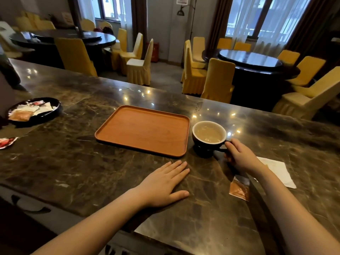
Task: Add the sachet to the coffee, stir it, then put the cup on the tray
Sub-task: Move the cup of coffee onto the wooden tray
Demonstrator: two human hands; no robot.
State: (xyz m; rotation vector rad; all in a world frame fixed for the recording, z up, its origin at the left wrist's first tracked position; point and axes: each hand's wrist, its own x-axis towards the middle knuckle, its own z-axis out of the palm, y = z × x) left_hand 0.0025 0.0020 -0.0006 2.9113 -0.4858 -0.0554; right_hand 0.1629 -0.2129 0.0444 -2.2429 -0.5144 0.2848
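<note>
A dark cup [206, 146] with a white inside holds milky coffee and stands on the marble counter just right of the brown tray [143, 131]. My right hand [241, 155] grips the cup's handle on its right side. My left hand [165, 183] lies flat on the counter in front of the tray, fingers apart, holding nothing. A torn brown sachet [239, 188] lies on the counter under my right forearm. Nothing rests on the tray.
A white napkin [276, 170] lies to the right of my right wrist. A black plate [55, 111] with several sachets sits at the far left, and a red wrapper [7, 142] lies at the left edge. Yellow chairs and round tables stand beyond the counter.
</note>
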